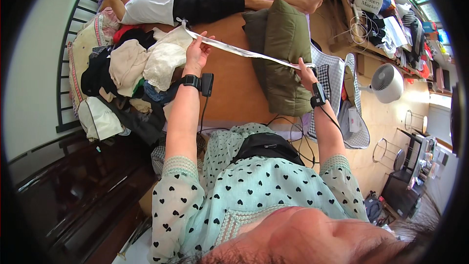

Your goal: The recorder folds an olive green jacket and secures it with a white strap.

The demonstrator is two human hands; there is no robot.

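A long, narrow white fabric strip (244, 52) is stretched between my two hands above the bed. My left hand (198, 56) pinches it near its far left end, and a short loose bit of it sticks out beyond my fingers. The other end is in my right hand (306, 74), with the fingers closed around it. Under the strip's right part stands an olive-green cushion (288, 68), close to my right hand. A cream cloth garment (168, 54) lies on the heap just left of my left hand. Each wrist wears a black strapped device.
A person (210, 0) lies across the far side of the brown bed mat (227, 100). Piled clothes (127, 66) cover the bed's left. An open checked case (359, 112), a white fan (387, 83) and a cluttered table (376, 46) stand at right. Black cables (298, 132) run near my waist.
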